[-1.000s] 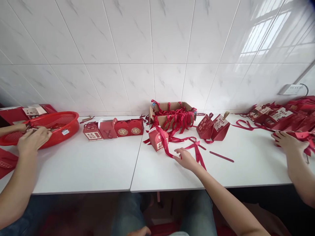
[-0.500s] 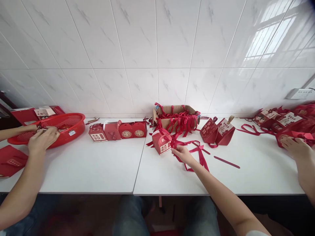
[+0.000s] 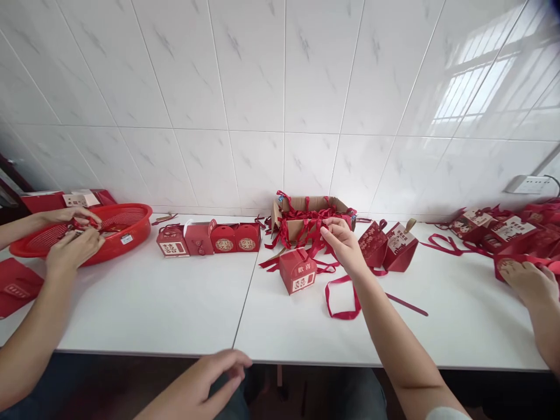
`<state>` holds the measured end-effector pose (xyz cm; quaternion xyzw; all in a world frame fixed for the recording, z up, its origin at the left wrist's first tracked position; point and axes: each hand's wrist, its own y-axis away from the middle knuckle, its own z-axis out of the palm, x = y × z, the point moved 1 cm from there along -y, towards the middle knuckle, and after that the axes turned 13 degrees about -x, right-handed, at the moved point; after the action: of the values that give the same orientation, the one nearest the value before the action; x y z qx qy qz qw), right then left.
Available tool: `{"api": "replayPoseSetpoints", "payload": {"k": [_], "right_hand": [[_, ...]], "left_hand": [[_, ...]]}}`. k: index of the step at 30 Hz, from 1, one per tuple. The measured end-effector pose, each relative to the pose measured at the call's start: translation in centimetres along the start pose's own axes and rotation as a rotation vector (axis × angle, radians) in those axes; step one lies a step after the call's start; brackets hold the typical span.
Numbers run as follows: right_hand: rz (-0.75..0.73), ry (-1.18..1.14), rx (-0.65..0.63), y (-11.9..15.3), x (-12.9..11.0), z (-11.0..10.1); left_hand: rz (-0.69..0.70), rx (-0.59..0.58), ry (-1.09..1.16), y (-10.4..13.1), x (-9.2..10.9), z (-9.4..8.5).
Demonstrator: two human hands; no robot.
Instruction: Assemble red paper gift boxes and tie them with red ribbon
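Observation:
My right hand [image 3: 343, 242] is raised over the table, thumb and fingertips pinching a red ribbon [image 3: 315, 245]. Below the fingertips, the ribbon runs down to the top of a small red gift box [image 3: 297, 273] with gold-and-white lettering, which stands upright on the table. My left hand [image 3: 214, 376] hangs in front of the table edge, fingers loosely bent and apart, holding nothing. A loop of red ribbon [image 3: 343, 317] lies beside the box. Just behind is a cardboard box [image 3: 276, 217] full of red ribbons.
Several red gift boxes [image 3: 199, 239] stand in a row on the left. Two pointed boxes [image 3: 400, 248] are at right. One person's hands work over a red plastic basket [image 3: 142, 224]; another person's hand [image 3: 531, 283] touches red boxes at far right. A thin red strip [image 3: 406, 304] lies flat.
My right hand has risen from beside the gift box, drawing the ribbon upward. The box has turned and shifted slightly towards me. My left hand has come into view at the bottom.

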<state>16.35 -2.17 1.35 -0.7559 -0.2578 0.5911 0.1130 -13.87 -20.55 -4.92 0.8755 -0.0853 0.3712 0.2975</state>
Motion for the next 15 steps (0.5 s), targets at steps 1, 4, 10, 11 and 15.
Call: {"api": "replayPoseSetpoints", "payload": {"k": [1,4,10,11,15], "right_hand": [[-0.005,-0.005,-0.014,-0.2,-0.3,0.0],[0.010,-0.103,-0.091,-0.3,-0.9,-0.1],[0.018,-0.248,-0.145,-0.4,-0.4,-0.5],[0.013,-0.253,-0.153,-0.6,-0.3,-0.4],[-0.002,-0.280,-0.135,-1.2,0.1,0.1]], "left_hand": [[0.024,0.023,-0.052,-0.6,1.7,-1.0],[0.180,0.094,-0.246,-2.8,7.0,-4.2],[0.333,0.391,-0.394,-7.3,13.6,-7.5],[0.343,0.393,-0.387,-8.0,14.2,-7.6],[0.408,0.397,-0.305,-10.6,15.7,-7.4]]}}
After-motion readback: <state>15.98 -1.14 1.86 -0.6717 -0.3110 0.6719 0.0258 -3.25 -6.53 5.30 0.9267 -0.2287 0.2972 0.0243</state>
